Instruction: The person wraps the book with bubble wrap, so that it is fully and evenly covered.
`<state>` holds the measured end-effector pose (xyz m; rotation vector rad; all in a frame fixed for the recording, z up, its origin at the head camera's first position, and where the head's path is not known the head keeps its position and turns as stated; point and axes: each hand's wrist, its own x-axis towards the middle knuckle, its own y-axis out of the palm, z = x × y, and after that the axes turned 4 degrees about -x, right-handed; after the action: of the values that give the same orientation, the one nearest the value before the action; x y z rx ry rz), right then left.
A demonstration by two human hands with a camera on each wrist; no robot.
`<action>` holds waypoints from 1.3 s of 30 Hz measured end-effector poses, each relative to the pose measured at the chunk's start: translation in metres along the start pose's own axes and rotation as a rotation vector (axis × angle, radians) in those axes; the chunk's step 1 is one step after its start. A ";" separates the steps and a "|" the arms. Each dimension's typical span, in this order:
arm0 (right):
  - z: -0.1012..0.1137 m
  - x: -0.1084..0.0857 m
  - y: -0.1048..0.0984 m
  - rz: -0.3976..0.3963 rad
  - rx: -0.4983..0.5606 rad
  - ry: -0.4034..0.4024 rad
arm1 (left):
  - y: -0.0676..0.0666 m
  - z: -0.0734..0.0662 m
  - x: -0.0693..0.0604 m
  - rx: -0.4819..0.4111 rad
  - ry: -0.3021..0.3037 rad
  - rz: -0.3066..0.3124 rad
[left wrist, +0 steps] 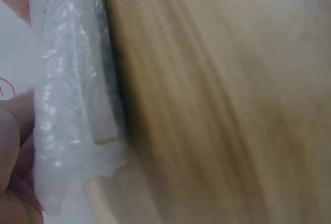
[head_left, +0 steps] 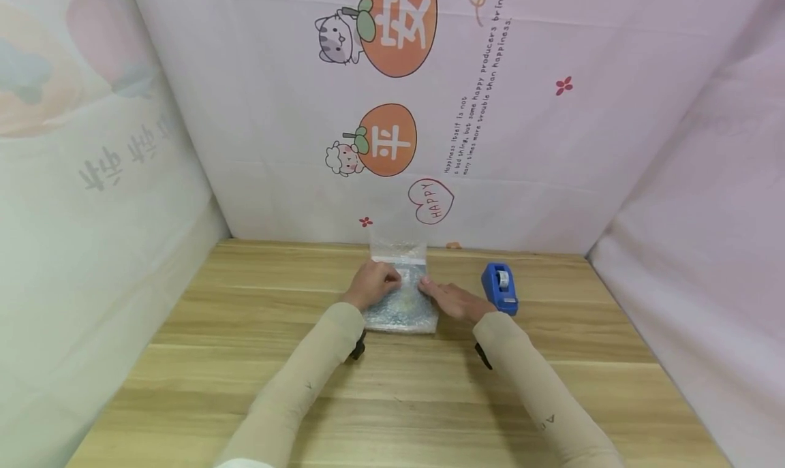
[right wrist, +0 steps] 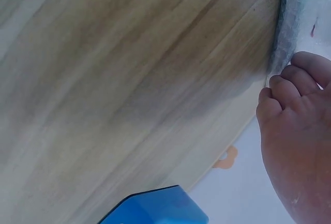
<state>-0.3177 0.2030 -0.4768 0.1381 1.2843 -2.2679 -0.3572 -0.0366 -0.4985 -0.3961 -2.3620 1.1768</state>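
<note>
A flat package in clear bubble wrap (head_left: pixel 401 316) lies on the wooden table, close to the back wall. Something bluish shows through the plastic, and a loose flap of wrap extends at its far end. My left hand (head_left: pixel 373 283) is over the package's left side, its fingers bent and pinching the wrap near the middle. From the right, my right hand (head_left: pixel 454 299) reaches across the edge, with fingertips touching the top of the package. In the left wrist view, the layered side of the bubble wrap (left wrist: pixel 77 94) appears close up beside the fingers.
A blue tape dispenser (head_left: pixel 499 289) with a roll of tape stands just right of my right hand. Behind the wooden table (head_left: pixel 405 400) hangs a white printed cloth (head_left: pixel 294 148), and pale cloth walls enclose both sides.
</note>
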 end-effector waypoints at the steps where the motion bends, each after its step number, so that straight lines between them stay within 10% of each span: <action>1: 0.000 0.000 0.001 -0.005 0.001 0.010 | 0.001 0.000 0.000 0.000 -0.004 -0.005; 24: 0.039 -0.015 0.003 -0.030 -0.535 -0.155 | -0.003 -0.016 0.011 0.059 -0.101 0.037; 39: 0.040 -0.016 0.024 -0.019 -0.535 -0.182 | -0.007 -0.018 0.008 0.043 -0.127 0.051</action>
<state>-0.2854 0.1666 -0.4683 -0.2655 1.7359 -1.8235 -0.3548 -0.0246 -0.4812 -0.3797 -2.4422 1.3093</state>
